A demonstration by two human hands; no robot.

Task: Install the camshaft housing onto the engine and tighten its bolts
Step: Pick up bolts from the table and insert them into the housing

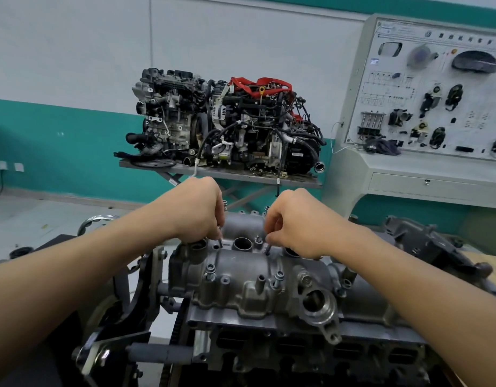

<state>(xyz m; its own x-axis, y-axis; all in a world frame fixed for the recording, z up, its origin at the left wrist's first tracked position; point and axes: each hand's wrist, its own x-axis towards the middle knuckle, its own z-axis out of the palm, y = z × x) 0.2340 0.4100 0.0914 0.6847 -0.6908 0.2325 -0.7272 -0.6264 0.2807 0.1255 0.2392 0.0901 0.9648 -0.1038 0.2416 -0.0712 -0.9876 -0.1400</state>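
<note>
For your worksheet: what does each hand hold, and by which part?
The left hand pinches the left bolt, the right hand the right bolt, by their upper ends.

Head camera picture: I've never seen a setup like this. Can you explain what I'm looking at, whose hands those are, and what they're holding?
This is a single picture from a camera worn on a person's head, looking forward and down, so the two bare arms reaching in are the wearer's own. In front of them a grey metal camshaft housing sits on top of an engine. The left hand pinches a bolt and the right hand pinches a second bolt, both held at the housing's top. Other bolts stick up along its near side. Behind, complete engines rest on a metal table, and a white training panel carrying car parts stands at the right.
</note>
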